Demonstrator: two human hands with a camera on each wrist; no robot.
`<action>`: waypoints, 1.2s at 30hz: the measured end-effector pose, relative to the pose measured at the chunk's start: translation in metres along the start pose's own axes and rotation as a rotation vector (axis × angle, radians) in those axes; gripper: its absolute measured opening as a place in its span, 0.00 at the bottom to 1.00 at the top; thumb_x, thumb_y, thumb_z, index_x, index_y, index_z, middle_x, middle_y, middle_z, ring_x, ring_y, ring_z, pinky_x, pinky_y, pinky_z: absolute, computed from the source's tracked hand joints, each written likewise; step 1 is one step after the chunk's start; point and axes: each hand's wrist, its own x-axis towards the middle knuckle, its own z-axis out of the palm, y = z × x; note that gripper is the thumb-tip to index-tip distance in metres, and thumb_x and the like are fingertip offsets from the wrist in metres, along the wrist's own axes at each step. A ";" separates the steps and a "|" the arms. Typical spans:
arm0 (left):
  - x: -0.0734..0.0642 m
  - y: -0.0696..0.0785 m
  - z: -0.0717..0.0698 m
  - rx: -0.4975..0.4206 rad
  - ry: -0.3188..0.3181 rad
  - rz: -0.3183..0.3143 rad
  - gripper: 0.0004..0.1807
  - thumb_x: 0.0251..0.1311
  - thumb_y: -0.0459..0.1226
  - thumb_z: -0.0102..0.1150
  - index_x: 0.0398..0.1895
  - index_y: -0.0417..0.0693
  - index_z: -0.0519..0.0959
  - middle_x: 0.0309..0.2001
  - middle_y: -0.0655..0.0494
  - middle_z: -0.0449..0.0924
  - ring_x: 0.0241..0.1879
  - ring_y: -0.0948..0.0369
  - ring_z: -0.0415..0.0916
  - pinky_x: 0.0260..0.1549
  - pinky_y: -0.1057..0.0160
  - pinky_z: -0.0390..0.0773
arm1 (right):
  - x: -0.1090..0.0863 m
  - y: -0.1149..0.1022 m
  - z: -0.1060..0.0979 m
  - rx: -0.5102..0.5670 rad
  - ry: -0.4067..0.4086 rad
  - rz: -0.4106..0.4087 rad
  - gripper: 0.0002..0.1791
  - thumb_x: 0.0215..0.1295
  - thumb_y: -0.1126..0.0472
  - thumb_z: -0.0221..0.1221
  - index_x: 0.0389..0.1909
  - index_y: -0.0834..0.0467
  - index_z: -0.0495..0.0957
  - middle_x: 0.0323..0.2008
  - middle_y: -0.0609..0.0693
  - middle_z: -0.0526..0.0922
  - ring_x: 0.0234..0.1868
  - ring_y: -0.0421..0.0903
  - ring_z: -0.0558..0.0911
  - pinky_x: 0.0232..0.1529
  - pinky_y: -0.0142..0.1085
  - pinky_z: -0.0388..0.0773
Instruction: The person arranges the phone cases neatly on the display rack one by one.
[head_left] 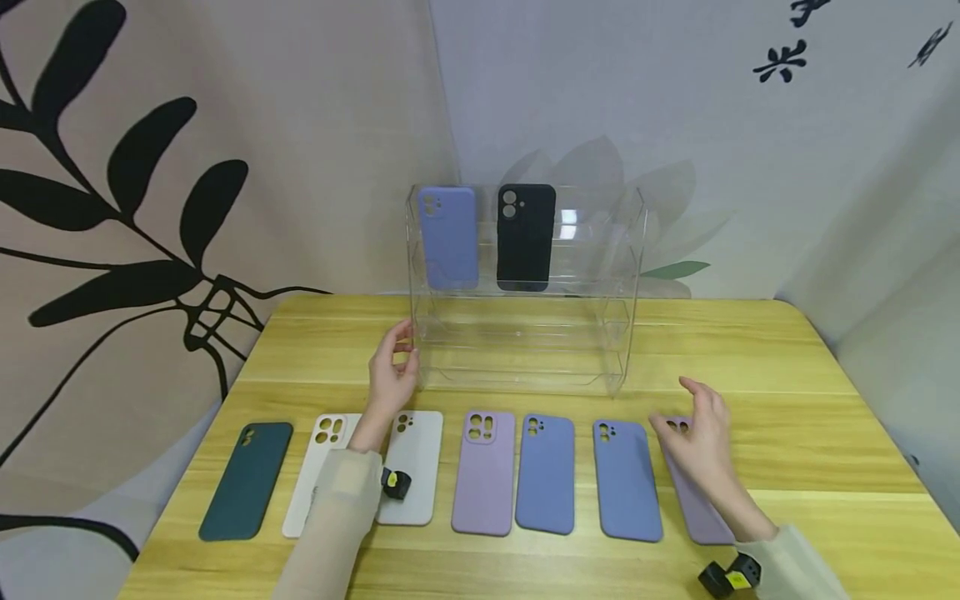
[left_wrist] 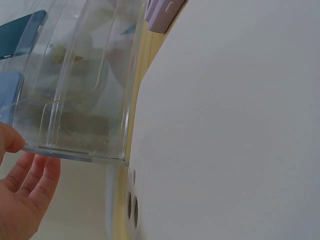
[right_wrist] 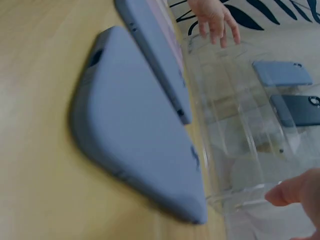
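My left hand [head_left: 393, 375] grips the left side edge of a clear tiered display stand [head_left: 517, 389]; in the left wrist view the thumb and fingers [left_wrist: 47, 185] lie on either side of its panel. On the top tier lean a lavender-blue phone case [head_left: 452, 242] and a black phone case [head_left: 526, 242]. Over a light purple phone case [head_left: 697, 508] at the right end of the row hovers my right hand [head_left: 701, 437], thumb and fingers spread apart, holding nothing. That hand partly hides the case's top.
Along the wooden table [head_left: 810, 467], left to right, lie a dark teal case [head_left: 246, 483], two white cases [head_left: 420, 483], a mauve case [head_left: 483, 492] and two blue cases [head_left: 545, 483]. My left forearm crosses the white ones. A patterned cloth hangs behind.
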 end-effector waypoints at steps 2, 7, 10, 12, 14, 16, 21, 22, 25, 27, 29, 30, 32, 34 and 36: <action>0.000 0.000 0.000 -0.003 0.000 0.000 0.25 0.52 0.14 0.48 0.57 0.24 0.66 0.47 0.26 0.71 0.39 0.40 0.72 0.30 0.73 0.76 | -0.004 0.003 -0.002 -0.039 -0.034 0.038 0.35 0.50 0.66 0.64 0.58 0.74 0.62 0.56 0.74 0.62 0.58 0.70 0.58 0.51 0.60 0.57; 0.000 0.000 0.000 0.000 0.004 0.005 0.25 0.52 0.14 0.48 0.57 0.24 0.66 0.47 0.26 0.71 0.38 0.39 0.72 0.30 0.72 0.76 | -0.012 0.009 -0.003 -0.123 -0.105 0.117 0.38 0.50 0.62 0.65 0.60 0.72 0.61 0.56 0.74 0.61 0.56 0.70 0.58 0.48 0.61 0.58; -0.001 0.000 0.000 -0.001 0.005 -0.001 0.25 0.52 0.14 0.48 0.57 0.24 0.66 0.47 0.26 0.71 0.39 0.39 0.72 0.31 0.71 0.77 | -0.015 0.013 -0.002 -0.166 -0.144 0.147 0.39 0.51 0.60 0.66 0.61 0.71 0.60 0.57 0.74 0.60 0.56 0.71 0.58 0.45 0.62 0.59; 0.000 0.000 -0.001 -0.002 0.004 -0.003 0.25 0.52 0.14 0.48 0.57 0.24 0.66 0.47 0.26 0.71 0.39 0.40 0.72 0.31 0.71 0.77 | -0.016 0.014 -0.002 -0.188 -0.162 0.160 0.40 0.51 0.60 0.66 0.62 0.70 0.60 0.58 0.74 0.59 0.57 0.71 0.57 0.44 0.63 0.59; 0.000 0.001 -0.001 0.000 0.003 -0.002 0.25 0.52 0.14 0.48 0.57 0.24 0.66 0.47 0.26 0.71 0.39 0.41 0.72 0.31 0.71 0.77 | -0.016 0.015 -0.001 -0.208 -0.172 0.172 0.40 0.51 0.59 0.65 0.62 0.69 0.59 0.59 0.74 0.58 0.57 0.71 0.57 0.43 0.64 0.59; 0.000 0.001 -0.001 -0.001 0.003 0.003 0.25 0.52 0.14 0.48 0.57 0.24 0.66 0.47 0.26 0.71 0.39 0.41 0.72 0.31 0.71 0.77 | -0.016 0.016 -0.001 -0.226 -0.181 0.180 0.40 0.51 0.58 0.65 0.63 0.69 0.59 0.59 0.74 0.58 0.57 0.72 0.57 0.43 0.64 0.58; -0.001 0.002 -0.001 0.000 0.001 0.020 0.25 0.52 0.14 0.48 0.57 0.23 0.66 0.46 0.25 0.71 0.38 0.40 0.72 0.30 0.73 0.77 | -0.016 0.021 -0.001 -0.269 -0.221 0.209 0.41 0.50 0.57 0.65 0.62 0.69 0.59 0.59 0.75 0.58 0.56 0.73 0.57 0.44 0.65 0.57; -0.001 0.002 0.000 -0.001 0.000 0.023 0.25 0.52 0.13 0.48 0.57 0.23 0.66 0.46 0.25 0.71 0.38 0.39 0.72 0.30 0.73 0.77 | -0.016 0.023 -0.002 -0.280 -0.231 0.221 0.41 0.50 0.57 0.65 0.62 0.69 0.59 0.58 0.75 0.59 0.56 0.73 0.57 0.44 0.65 0.57; -0.001 0.001 0.000 0.001 -0.001 0.025 0.25 0.52 0.14 0.48 0.57 0.23 0.66 0.46 0.25 0.71 0.38 0.39 0.72 0.30 0.73 0.77 | -0.016 0.026 -0.004 -0.310 -0.255 0.265 0.42 0.49 0.55 0.66 0.62 0.69 0.59 0.57 0.76 0.60 0.54 0.73 0.60 0.44 0.65 0.60; 0.000 0.001 0.001 0.001 0.001 0.025 0.25 0.52 0.14 0.48 0.57 0.23 0.66 0.46 0.25 0.71 0.38 0.39 0.72 0.31 0.72 0.77 | -0.014 0.028 -0.006 -0.327 -0.265 0.283 0.44 0.48 0.54 0.66 0.62 0.70 0.59 0.56 0.76 0.61 0.52 0.73 0.62 0.42 0.63 0.63; 0.000 0.001 0.001 0.004 0.005 0.021 0.25 0.52 0.14 0.48 0.57 0.24 0.66 0.46 0.26 0.71 0.38 0.40 0.72 0.31 0.71 0.77 | -0.012 0.028 -0.007 -0.339 -0.275 0.288 0.45 0.47 0.53 0.66 0.62 0.70 0.59 0.55 0.77 0.62 0.50 0.73 0.64 0.40 0.62 0.65; 0.000 0.001 0.001 0.005 0.007 0.018 0.25 0.52 0.14 0.48 0.57 0.24 0.66 0.47 0.26 0.71 0.38 0.40 0.72 0.31 0.71 0.77 | -0.011 0.028 -0.008 -0.342 -0.279 0.285 0.45 0.47 0.53 0.67 0.62 0.70 0.59 0.55 0.77 0.62 0.49 0.73 0.64 0.39 0.61 0.66; 0.000 0.001 0.001 0.004 0.009 0.012 0.25 0.52 0.14 0.48 0.57 0.24 0.66 0.47 0.26 0.71 0.38 0.40 0.72 0.31 0.71 0.77 | -0.010 0.028 -0.009 -0.348 -0.286 0.268 0.46 0.45 0.53 0.67 0.62 0.71 0.59 0.54 0.77 0.63 0.49 0.73 0.65 0.37 0.60 0.67; 0.000 0.002 0.000 0.004 0.007 0.007 0.25 0.52 0.14 0.48 0.57 0.24 0.66 0.47 0.26 0.71 0.39 0.39 0.72 0.31 0.71 0.77 | -0.008 0.028 -0.009 -0.347 -0.291 0.254 0.46 0.44 0.54 0.67 0.61 0.72 0.59 0.52 0.77 0.64 0.47 0.73 0.65 0.35 0.57 0.67; 0.001 0.002 -0.001 0.011 0.005 0.006 0.25 0.52 0.14 0.48 0.57 0.23 0.66 0.47 0.25 0.71 0.39 0.39 0.72 0.31 0.71 0.77 | -0.006 0.027 -0.009 -0.339 -0.281 0.230 0.45 0.43 0.55 0.67 0.60 0.73 0.60 0.50 0.78 0.65 0.45 0.71 0.66 0.33 0.54 0.67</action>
